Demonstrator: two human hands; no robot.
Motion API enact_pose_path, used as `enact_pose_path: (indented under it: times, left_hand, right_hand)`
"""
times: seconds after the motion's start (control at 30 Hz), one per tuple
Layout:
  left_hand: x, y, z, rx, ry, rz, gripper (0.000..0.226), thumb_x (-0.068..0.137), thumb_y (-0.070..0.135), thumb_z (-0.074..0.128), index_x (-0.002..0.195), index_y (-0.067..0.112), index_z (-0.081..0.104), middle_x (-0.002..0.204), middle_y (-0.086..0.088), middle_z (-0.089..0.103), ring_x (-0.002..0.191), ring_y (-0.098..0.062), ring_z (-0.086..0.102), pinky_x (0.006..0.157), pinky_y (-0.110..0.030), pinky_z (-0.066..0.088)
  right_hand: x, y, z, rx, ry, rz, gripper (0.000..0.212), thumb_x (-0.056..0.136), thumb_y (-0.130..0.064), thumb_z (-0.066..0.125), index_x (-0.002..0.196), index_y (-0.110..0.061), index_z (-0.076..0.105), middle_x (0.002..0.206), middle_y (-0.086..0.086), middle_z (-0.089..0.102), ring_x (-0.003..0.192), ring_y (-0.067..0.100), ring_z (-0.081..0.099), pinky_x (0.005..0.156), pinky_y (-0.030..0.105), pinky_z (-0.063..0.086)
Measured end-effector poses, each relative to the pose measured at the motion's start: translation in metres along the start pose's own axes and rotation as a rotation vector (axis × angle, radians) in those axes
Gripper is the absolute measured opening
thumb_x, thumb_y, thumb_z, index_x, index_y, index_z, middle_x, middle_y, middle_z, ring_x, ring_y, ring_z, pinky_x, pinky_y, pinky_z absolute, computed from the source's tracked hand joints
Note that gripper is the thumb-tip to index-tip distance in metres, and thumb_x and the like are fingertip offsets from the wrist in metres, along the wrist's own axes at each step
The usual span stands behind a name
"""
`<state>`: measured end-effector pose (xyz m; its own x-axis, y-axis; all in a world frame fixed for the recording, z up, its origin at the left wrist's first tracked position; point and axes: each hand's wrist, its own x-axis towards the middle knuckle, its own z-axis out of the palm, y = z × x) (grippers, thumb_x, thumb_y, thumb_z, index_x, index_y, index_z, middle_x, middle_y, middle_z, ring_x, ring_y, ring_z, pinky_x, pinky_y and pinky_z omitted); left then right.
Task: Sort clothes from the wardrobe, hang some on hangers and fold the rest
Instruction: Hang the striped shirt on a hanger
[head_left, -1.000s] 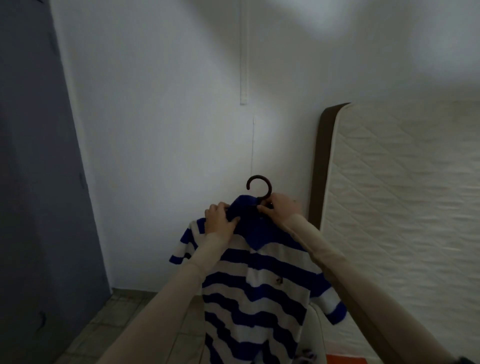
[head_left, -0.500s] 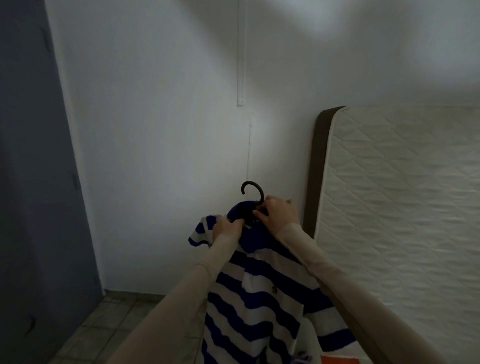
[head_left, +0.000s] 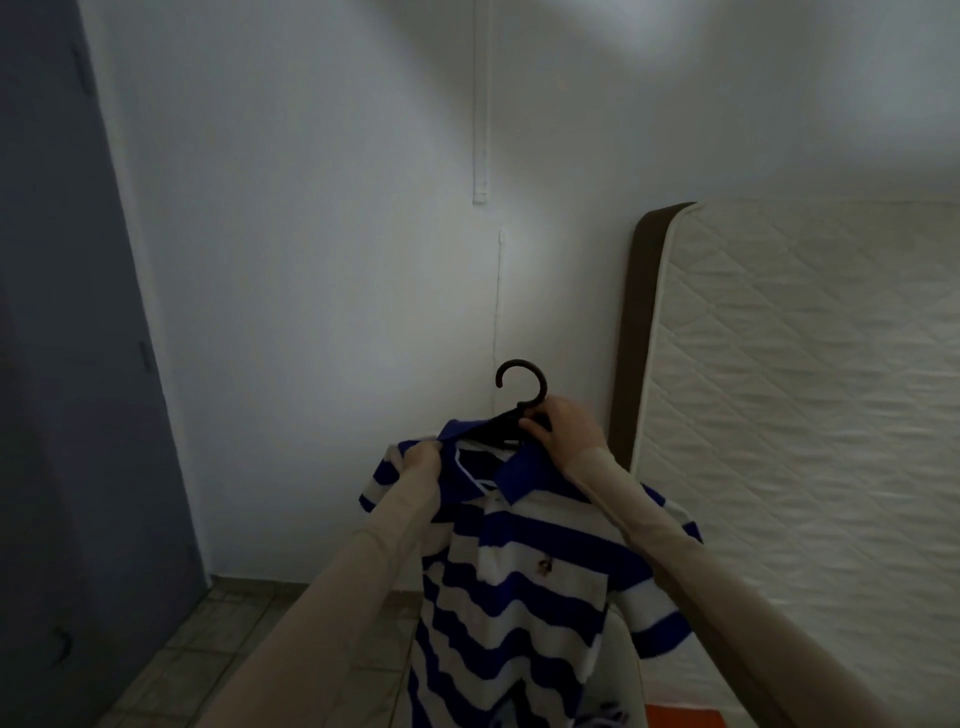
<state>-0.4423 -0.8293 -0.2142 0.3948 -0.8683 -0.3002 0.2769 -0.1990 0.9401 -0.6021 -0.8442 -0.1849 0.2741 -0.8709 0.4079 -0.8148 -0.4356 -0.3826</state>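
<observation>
The striped polo shirt (head_left: 519, 571) hangs in front of the person, held up at chest height on a dark hanger (head_left: 511, 423) whose hook stands clear above the collar. The left hand (head_left: 421, 460) pinches the fabric at the shirt's left shoulder, fingers curled into the cloth. The right hand (head_left: 566, 428) is clamped on the hanger's neck just below the hook, above the shirt's collar.

The step in hand looks to be seating the shirt squarely on the hanger. On the left side the hanger arm shows bare above the collar, so the shoulder seam there probably needs drawing up and over the arm's end. It would go best with the right hand holding the hanger level while the left eases the cloth outward, not downward, so the collar does not slip off. The open collar should then be smoothed flat.

Below the shirt, at the bottom edge, lie an orange thing (head_left: 680, 717) and some pale shapes, too dim to name. To the shirt's right a quilted mattress (head_left: 805, 415) leans upright against the wall. Behind the shirt is the white wall (head_left: 311, 260); far left of it stands a grey door (head_left: 62, 364). No rail is in view, so the person may have to turn before hanging it.
</observation>
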Motion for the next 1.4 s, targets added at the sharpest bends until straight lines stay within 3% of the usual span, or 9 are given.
enact_pose_path:
  times: [0.2,0.27,0.4,0.53,0.63,0.8,0.97,1.2,1.4]
  left_hand:
    - [0.005,-0.002,-0.005,0.172,-0.069,0.253,0.020,0.094,0.026,0.053,0.099,0.009,0.062,0.119,-0.011,0.059,0.076,-0.017,0.051,0.061,-0.019,0.039]
    - [0.002,-0.001,-0.008,0.182,-0.070,0.243,0.032,0.093,0.024,0.056,0.118,0.002,0.059,0.120,-0.015,0.058,0.070,-0.014,0.049,0.064,-0.022,0.042]
    - [0.007,0.003,-0.015,0.155,-0.073,0.083,0.051,0.088,0.026,0.063,0.129,-0.002,0.049,0.125,-0.019,0.056,0.093,-0.024,0.050,0.081,-0.027,0.043]
    - [0.005,-0.001,-0.022,-0.045,-0.201,-0.113,0.022,0.088,0.025,0.055,0.093,0.005,0.062,0.087,-0.012,0.061,0.073,-0.027,0.054,0.064,-0.030,0.045]
    - [0.012,-0.005,-0.024,-0.099,-0.228,-0.117,0.022,0.091,0.028,0.056,0.089,0.006,0.061,0.088,-0.010,0.061,0.076,-0.028,0.055,0.065,-0.033,0.047]
    - [0.018,-0.022,-0.024,0.407,0.085,0.396,0.023,0.091,0.031,0.059,0.088,0.009,0.057,0.095,-0.011,0.063,0.086,-0.020,0.054,0.072,-0.027,0.045]
    - [0.020,-0.036,-0.036,0.873,0.233,0.720,0.030,0.085,0.008,0.056,0.114,0.012,0.048,0.116,-0.009,0.053,0.103,-0.023,0.049,0.079,-0.032,0.042]
    - [0.010,-0.025,-0.022,1.089,-0.112,0.963,0.049,0.078,0.033,0.040,0.122,0.018,0.057,0.119,-0.003,0.057,0.110,-0.021,0.046,0.092,-0.033,0.036]
    - [0.005,-0.024,-0.015,1.064,-0.207,0.932,0.020,0.097,0.021,0.048,0.100,0.004,0.059,0.097,-0.014,0.062,0.092,-0.026,0.056,0.076,-0.032,0.041]
  right_hand:
    - [0.001,0.003,0.008,0.048,-0.036,0.021,0.028,0.098,-0.019,0.045,0.112,-0.002,0.061,0.117,0.014,0.059,0.106,0.025,0.056,0.082,0.023,0.037]
    - [0.001,0.005,0.010,0.076,-0.058,0.017,0.027,0.098,-0.018,0.046,0.111,-0.001,0.062,0.117,0.016,0.058,0.107,0.026,0.055,0.086,0.023,0.037]
    - [0.002,0.011,0.011,0.098,-0.100,-0.003,0.026,0.097,-0.018,0.048,0.108,-0.001,0.063,0.116,0.017,0.059,0.106,0.027,0.055,0.086,0.024,0.036]
    - [0.001,0.018,0.011,0.119,-0.115,-0.019,0.026,0.096,-0.018,0.049,0.107,0.000,0.063,0.114,0.017,0.060,0.105,0.027,0.056,0.085,0.024,0.037]
    - [0.001,0.022,0.011,0.154,-0.111,-0.021,0.025,0.095,-0.018,0.050,0.107,0.000,0.063,0.114,0.016,0.060,0.105,0.027,0.055,0.083,0.023,0.035]
    - [0.000,0.019,0.015,0.205,-0.084,-0.016,0.024,0.095,-0.018,0.050,0.105,0.000,0.063,0.113,0.016,0.060,0.105,0.028,0.055,0.082,0.023,0.034]
    - [0.000,0.017,0.015,0.219,-0.058,-0.029,0.024,0.095,-0.017,0.051,0.108,0.000,0.061,0.115,0.016,0.060,0.106,0.027,0.054,0.083,0.021,0.033]
    - [-0.003,0.010,0.017,0.226,-0.110,-0.093,0.026,0.095,-0.019,0.051,0.112,-0.001,0.060,0.119,0.013,0.059,0.110,0.025,0.053,0.084,0.019,0.033]
    - [-0.006,0.006,0.016,0.238,-0.127,-0.120,0.026,0.094,-0.017,0.053,0.113,-0.001,0.060,0.124,0.013,0.058,0.115,0.023,0.052,0.091,0.019,0.033]
